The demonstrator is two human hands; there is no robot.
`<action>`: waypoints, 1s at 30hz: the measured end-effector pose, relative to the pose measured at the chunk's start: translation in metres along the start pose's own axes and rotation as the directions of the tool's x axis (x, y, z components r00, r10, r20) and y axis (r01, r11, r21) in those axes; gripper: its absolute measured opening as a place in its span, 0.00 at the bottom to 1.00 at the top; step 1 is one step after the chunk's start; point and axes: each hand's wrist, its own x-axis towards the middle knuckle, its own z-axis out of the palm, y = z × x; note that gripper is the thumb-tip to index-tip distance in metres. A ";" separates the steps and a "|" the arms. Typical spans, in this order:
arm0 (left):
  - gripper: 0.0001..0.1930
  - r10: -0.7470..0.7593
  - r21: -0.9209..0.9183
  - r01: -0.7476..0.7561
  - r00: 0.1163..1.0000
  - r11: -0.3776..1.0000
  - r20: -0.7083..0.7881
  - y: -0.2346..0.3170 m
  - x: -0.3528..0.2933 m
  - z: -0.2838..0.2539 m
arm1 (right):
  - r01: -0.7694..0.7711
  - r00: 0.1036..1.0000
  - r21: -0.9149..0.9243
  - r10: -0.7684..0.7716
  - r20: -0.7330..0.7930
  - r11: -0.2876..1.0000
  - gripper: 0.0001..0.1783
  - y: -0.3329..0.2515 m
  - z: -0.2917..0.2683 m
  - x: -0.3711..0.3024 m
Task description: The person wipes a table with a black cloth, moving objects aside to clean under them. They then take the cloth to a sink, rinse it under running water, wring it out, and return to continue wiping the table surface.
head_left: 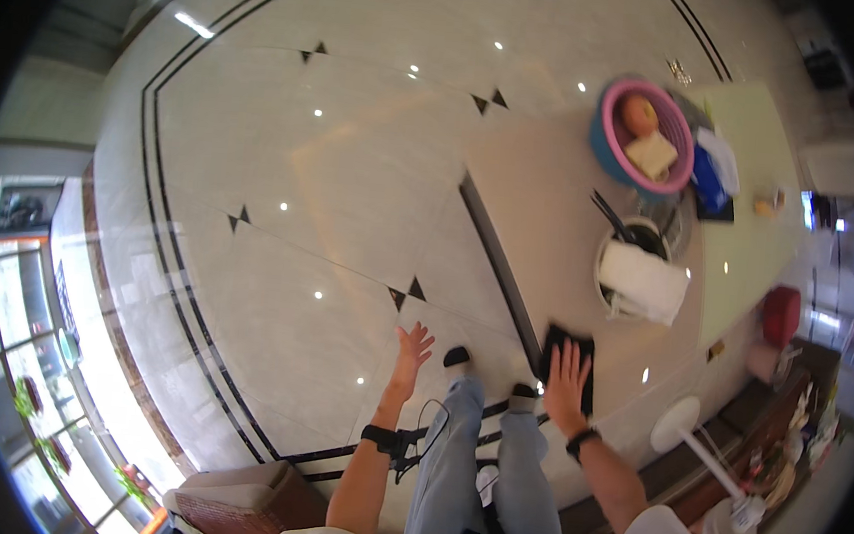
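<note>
My right hand (567,387) lies flat with its fingers spread on a black cloth (587,380), at the near corner of a low beige table (528,195). The cloth reaches the table's dark edge (497,268). My left hand (411,354) is held out over the floor to the left of the table, its fingers apart and nothing in it. Farther up the table, beyond my right hand, stands a pale round container (602,293) with a white cloth (643,282) draped over it. Dark stick-like handles (609,214) jut from beside it.
A pink basket (683,125) in a blue basin holds a round reddish fruit (639,114) and a pale yellow block (651,155). Beside it lies a blue-and-white package (712,174). A white fan (677,424) stands at the right; a brown padded seat (238,498) is at lower left.
</note>
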 end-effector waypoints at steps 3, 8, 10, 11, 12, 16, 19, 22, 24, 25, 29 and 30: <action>0.52 0.009 0.028 -0.007 0.998 1.000 -0.061 0.072 -0.021 -0.037 | -0.172 0.953 0.239 0.101 0.285 0.956 0.50 0.005 -0.005 -0.083; 0.44 0.025 0.039 -0.021 0.993 0.999 -0.113 0.149 -0.048 -0.102 | -0.725 0.556 0.266 0.313 0.770 0.635 0.25 0.031 -0.010 -0.090; 0.40 0.077 0.065 -0.070 0.992 0.995 -0.105 0.187 -0.063 -0.129 | -0.879 0.459 0.467 0.093 0.883 -0.093 0.18 0.013 -0.042 -0.034; 0.35 0.085 0.097 -0.077 0.993 0.992 -0.086 0.211 -0.070 -0.147 | -0.823 0.527 0.536 0.101 0.844 -0.186 0.22 -0.013 -0.065 0.010; 0.35 0.116 0.093 -0.104 0.984 0.990 -0.134 0.238 -0.082 -0.162 | -0.764 0.578 0.583 0.108 0.809 -0.276 0.26 -0.048 -0.105 0.053; 0.34 0.168 0.265 -0.128 0.976 0.956 -0.136 0.373 -0.124 -0.172 | -0.582 0.813 0.782 -0.194 0.550 -0.224 0.37 -0.173 -0.292 0.250; 0.37 0.254 0.361 -0.207 0.963 0.910 -0.089 0.462 -0.122 -0.185 | -0.438 0.882 0.862 -0.308 0.357 -0.254 0.33 -0.307 -0.429 0.342; 0.39 0.417 -0.029 -0.418 0.891 0.908 0.179 0.558 -0.141 -0.217 | -0.364 0.874 0.819 -0.466 0.136 -0.443 0.27 -0.436 -0.519 0.410; 0.34 0.525 -0.044 -0.523 0.851 0.851 0.032 0.612 -0.159 -0.266 | -0.578 0.621 0.648 -0.783 -0.046 -0.496 0.26 -0.513 -0.536 0.462; 0.31 0.540 -0.029 -0.540 0.842 0.841 -0.022 0.638 -0.168 -0.299 | -0.584 0.597 0.660 -0.801 -0.043 -0.472 0.26 -0.558 -0.558 0.475; 0.23 0.608 -0.126 -0.621 0.784 0.774 -0.127 0.709 -0.192 -0.444 | -0.663 0.581 0.587 -0.813 0.013 -0.464 0.38 -0.731 -0.609 0.500; 0.23 0.630 -0.178 -0.650 0.760 0.739 -0.159 0.720 -0.200 -0.471 | -0.673 0.562 0.594 -0.827 0.023 -0.441 0.38 -0.765 -0.614 0.501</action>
